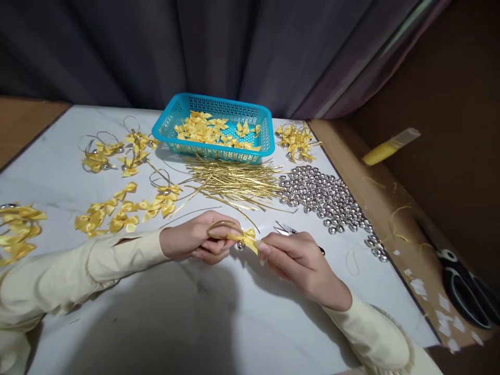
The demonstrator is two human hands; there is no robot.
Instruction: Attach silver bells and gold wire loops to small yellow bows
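- Bow of glossy yellow ribbon (pixel 249 237): located in the gap between the two hands' fingers, just right of the left fingertips and just left of the right.
- Alignment: the bow's long axis runs from one hand to the other, its right end dipping slightly toward the person. Both hands are about equally near; neither has it alone.
- Left hand (pixel 211 239): fingers clamped together on the base of a thin, shiny gold loop (pixel 219 223) and, it appears, the bow's left end. The loop lies over these fingers.
- Right hand (pixel 300 263): thumb and forefinger appear pinched on the bow's right ribbon tail; the exact contact is partly hidden.
- Small round silver bead (pixel 240 245): below the bow, beside the left fingertips.
- Small scissors with pointed metal blades (pixel 287 229): just beyond the right fingers, partly covered by that hand.
- Heap of thin gold strips (pixel 234 179): ahead of both hands' fingers, on the white marbled desk (pixel 320 338).
- Pile of shiny silver beads (pixel 320 195): ahead and right of the right fingers.
- Blue perforated plastic basket (pixel 266 130) holding yellow bows (pixel 201 127): farthest ahead, past the strips.
- Loose yellow ribbon bows (pixel 123 208): left of the left fingers.
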